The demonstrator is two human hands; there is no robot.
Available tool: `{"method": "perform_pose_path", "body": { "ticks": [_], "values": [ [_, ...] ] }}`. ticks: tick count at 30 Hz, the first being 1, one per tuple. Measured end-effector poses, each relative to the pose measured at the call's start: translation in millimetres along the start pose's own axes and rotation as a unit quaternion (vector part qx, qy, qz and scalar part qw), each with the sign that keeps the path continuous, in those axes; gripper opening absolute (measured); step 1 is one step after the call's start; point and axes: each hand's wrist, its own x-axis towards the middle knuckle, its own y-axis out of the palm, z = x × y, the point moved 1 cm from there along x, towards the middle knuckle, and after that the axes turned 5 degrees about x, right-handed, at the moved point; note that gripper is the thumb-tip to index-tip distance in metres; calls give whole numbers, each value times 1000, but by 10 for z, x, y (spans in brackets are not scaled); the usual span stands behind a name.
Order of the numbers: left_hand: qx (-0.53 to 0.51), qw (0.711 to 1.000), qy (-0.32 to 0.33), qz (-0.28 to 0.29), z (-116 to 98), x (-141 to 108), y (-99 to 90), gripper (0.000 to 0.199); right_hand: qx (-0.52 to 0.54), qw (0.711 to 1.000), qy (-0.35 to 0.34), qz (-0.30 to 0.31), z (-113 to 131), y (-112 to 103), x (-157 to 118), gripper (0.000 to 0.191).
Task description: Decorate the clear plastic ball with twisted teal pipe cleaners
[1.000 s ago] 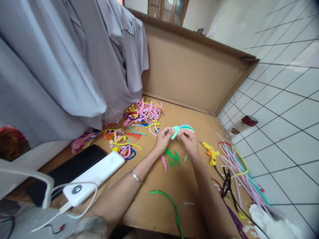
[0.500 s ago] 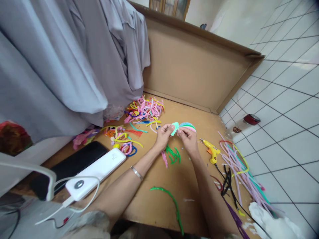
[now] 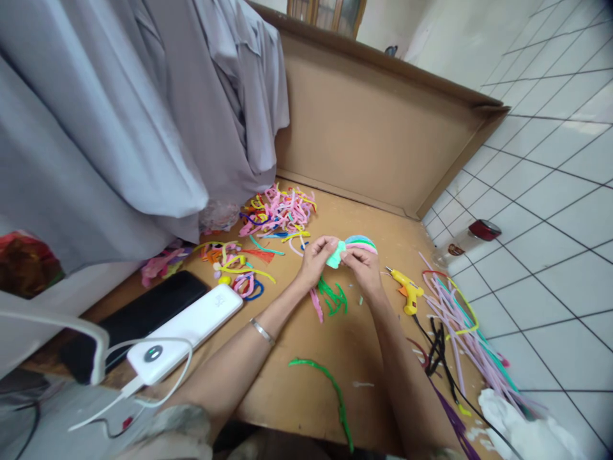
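Near the middle of the table, my left hand (image 3: 316, 259) pinches a small mint-green piece (image 3: 336, 254) by its left side. The fingers of my right hand (image 3: 363, 263) are closed on the right edge of the same piece. A striped blue, green and pink rounded thing (image 3: 361, 242) shows just behind my right fingers; whether they touch it is unclear. Short green fuzzy strips (image 3: 334, 299) and a pink strip (image 3: 317, 305) lie below my hands. A long green strip (image 3: 330, 383) curves near the front edge.
A yellow glue gun (image 3: 408, 291) lies right of my right hand, beside lilac stems (image 3: 453, 319) and black ones. Left are a white power bank (image 3: 191, 329), a black phone (image 3: 158, 313) and a pink-yellow strip pile (image 3: 282, 211). A cardboard wall (image 3: 354, 121) stands behind.
The mint-green piece has turned and sits slightly lower between my fingers. A small pale scrap now shows on the table beside my right wrist.
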Motion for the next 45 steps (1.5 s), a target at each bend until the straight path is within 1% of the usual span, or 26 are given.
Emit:
{"method": "perform_pose_path", "body": {
  "ticks": [3, 6, 9, 16, 21, 25, 30, 34, 36, 38, 41, 45],
  "values": [
    [43, 999, -1, 2, -41, -9, -1, 47, -21, 1000, -9, 15, -16, 19, -4, 22],
    [59, 998, 9, -25, -56, -15, -1, 49, -35, 999, -10, 27, -24, 48, -13, 24],
    [40, 998, 12, -47, -58, -13, 5, 49, -32, 998, -11, 47, -19, 72, -21, 27],
    [-2, 998, -12, -63, -56, -2, 28, 51, -54, 996, -31, 57, 7, 52, -11, 27],
    [-11, 997, -8, -71, 0, 9, 16, 50, -70, 995, -32, 63, 30, 54, -16, 28],
    [1, 997, -6, -79, 38, 14, 6, 49, -76, 995, -30, 65, 15, 68, -21, 28],
    [27, 997, 13, -66, 14, 9, -15, 47, -79, 995, -30, 57, 1, 75, -29, 28],
    [68, 996, 24, -55, -13, 7, -35, 48, -98, 993, -39, 55, 31, 86, -43, 27],
    [85, 994, 31, -56, -22, 5, -38, 48, -103, 993, -44, 44, 42, 91, -45, 26],
    [95, 993, 36, -56, -34, 1, -34, 47, -92, 995, -36, 28, 40, 95, -43, 26],
    [108, 993, 38, -41, -51, -8, -20, 44, -56, 998, -15, 1, 19, 94, -35, 28],
    [115, 993, 34, -23, -41, -12, -7, 44, -18, 999, -8, -29, -19, 85, -21, 23]
  ]
}}
